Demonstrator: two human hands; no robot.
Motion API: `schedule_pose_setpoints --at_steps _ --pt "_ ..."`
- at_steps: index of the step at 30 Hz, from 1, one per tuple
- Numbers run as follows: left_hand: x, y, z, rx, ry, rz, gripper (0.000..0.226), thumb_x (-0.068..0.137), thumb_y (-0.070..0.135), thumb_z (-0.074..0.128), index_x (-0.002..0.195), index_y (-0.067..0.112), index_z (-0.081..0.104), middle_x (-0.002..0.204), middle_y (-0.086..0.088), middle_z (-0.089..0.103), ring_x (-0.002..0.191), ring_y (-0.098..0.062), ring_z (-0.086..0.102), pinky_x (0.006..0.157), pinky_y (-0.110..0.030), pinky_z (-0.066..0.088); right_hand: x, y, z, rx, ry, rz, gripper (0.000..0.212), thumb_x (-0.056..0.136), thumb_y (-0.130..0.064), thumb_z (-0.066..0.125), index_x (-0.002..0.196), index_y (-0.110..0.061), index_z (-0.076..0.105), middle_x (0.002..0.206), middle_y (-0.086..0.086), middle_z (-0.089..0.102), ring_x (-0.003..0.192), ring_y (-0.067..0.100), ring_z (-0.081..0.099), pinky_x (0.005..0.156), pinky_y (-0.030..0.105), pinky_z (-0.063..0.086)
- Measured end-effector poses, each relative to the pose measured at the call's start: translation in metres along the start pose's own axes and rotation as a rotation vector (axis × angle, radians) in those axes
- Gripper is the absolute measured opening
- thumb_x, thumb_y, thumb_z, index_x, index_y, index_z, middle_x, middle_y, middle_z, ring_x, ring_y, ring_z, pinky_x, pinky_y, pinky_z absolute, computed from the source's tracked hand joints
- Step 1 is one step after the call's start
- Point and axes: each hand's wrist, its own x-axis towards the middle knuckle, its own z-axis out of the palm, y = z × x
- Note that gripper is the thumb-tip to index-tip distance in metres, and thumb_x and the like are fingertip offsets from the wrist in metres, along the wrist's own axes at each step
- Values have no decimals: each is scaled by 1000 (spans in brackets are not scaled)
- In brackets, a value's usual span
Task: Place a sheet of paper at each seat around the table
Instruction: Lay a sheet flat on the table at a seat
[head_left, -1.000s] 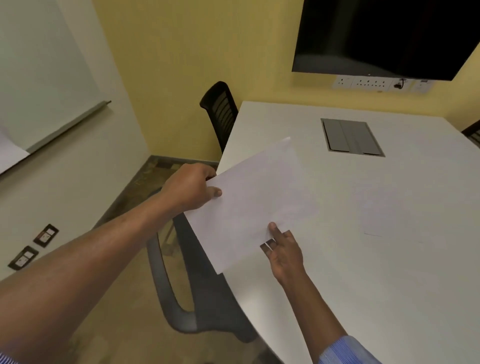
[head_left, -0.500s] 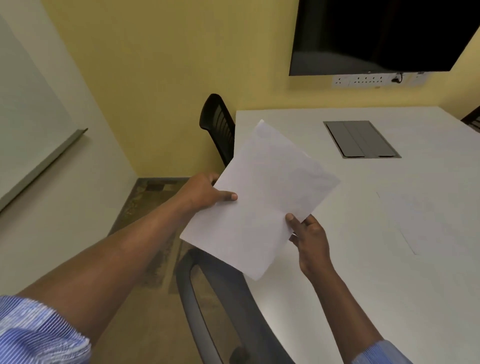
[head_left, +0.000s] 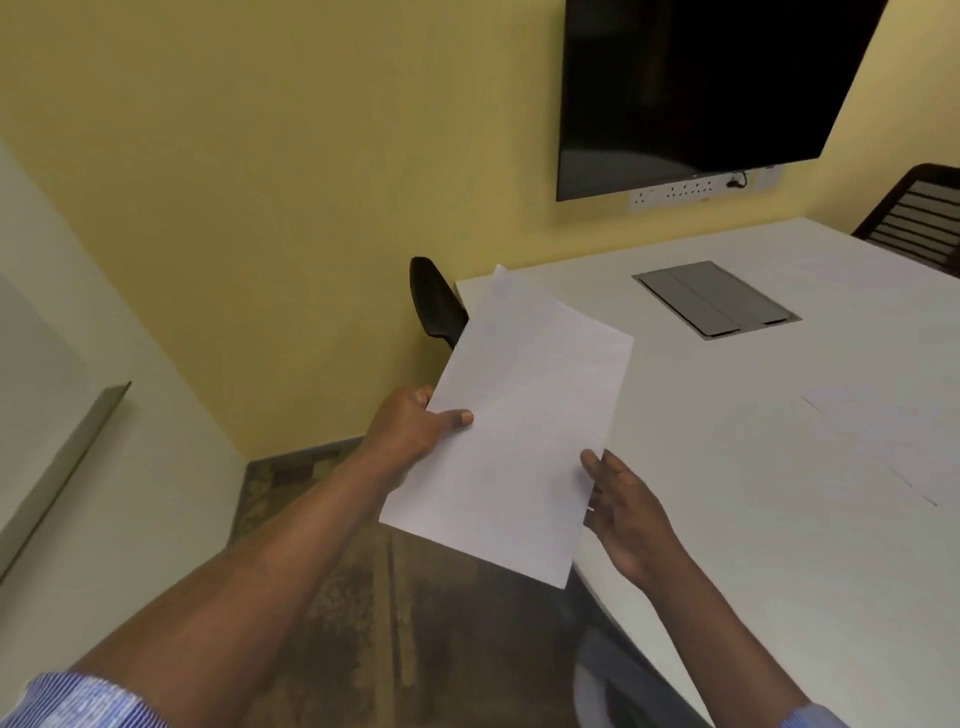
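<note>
The person holds a stack of paper in the air between both hands, over the near-left corner of the table. The left hand pinches the left edge of the stack, thumb on top and fingers beneath. The right hand supports the right edge; its thumb lies along the edge, and whether the fingers beneath are closed on the sheets cannot be told. A second sheet corner shows behind the top of the stack, so more than one sheet is held.

Probable faults from this state:

- Double feed. The sheets lie flush. If the right hand draws off the top sheet without separating it, two sheets are likely to leave together.
- Sag or slip. Only the side edges are gripped. A loosened left pinch would probably let the stack fan and fall to the floor below the hands.
- Misplacement. The black chair stands beyond the left hand at the table's edge. A sheet on the table already lies to the right of the right hand; a sheet laid too near it would serve the wrong seat.
</note>
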Motion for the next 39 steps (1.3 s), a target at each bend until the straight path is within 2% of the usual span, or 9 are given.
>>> schedule_pose_setpoints --at_steps 7,9,13,18,23,27,31,35,39 --pt "85 4 -48 -24 -87 33 26 82 25 82 105 16 72 96 -3 78 82 -26 76 80 -43 62 53 7 63 16 115 -7 37 96 -28 65 131 -17 64 127 2 71 118 25 66 94 41 54" --pt "117 7 -50 -12 -117 52 21 82 26 82 99 20 72 92 0 78 78 -23 76 71 -36 62 79 7 68 27 161 -19 35 97 -25 65 130 -16 65 126 2 72 117 25 67 97 42 54" --pt "181 15 -51 4 -187 101 10 83 27 82 89 25 73 76 10 78 64 -11 75 52 -22 55 140 6 70 35 244 -48 31 96 -22 65 127 -17 67 122 0 73 113 26 68 85 38 58" --pt "282 35 -37 9 -258 72 13 85 34 79 94 27 72 76 15 77 60 -2 72 39 -14 48 234 -5 61 78 360 -66 31 95 -23 68 125 -19 68 121 -1 73 113 24 68 86 40 56" --pt "369 44 -9 88 -352 -2 9 89 24 71 97 21 71 95 2 76 71 -13 74 49 -20 51 303 -22 44 96 461 -66 28 94 -23 69 123 -20 69 117 -4 75 108 22 71 82 37 56" --pt "424 52 21 110 -399 -2 9 90 11 65 89 19 68 94 -3 72 81 -21 70 56 -23 52 345 -36 28 90 533 -68 27 94 -25 69 120 -21 70 115 -4 76 106 22 71 83 38 57" --pt "481 60 58 136 -428 8 13 88 9 65 83 21 67 95 -4 73 85 -25 70 75 -33 60 383 -42 8 116 662 -31 22 93 -27 70 114 -18 71 111 -1 77 100 23 71 88 41 57" --pt "542 64 90 181 -478 21 10 86 9 64 84 18 68 91 -4 72 78 -21 68 64 -26 54 422 -39 -12 109 763 35 12 95 -19 67 105 -14 70 102 3 78 88 22 75 74 36 58" --pt "608 58 124 263 -538 28 18 87 10 63 101 1 69 102 -15 73 89 -32 70 74 -34 53 467 -28 -28 17 858 122 7 92 -13 69 98 -10 70 98 8 78 83 24 74 68 33 58"
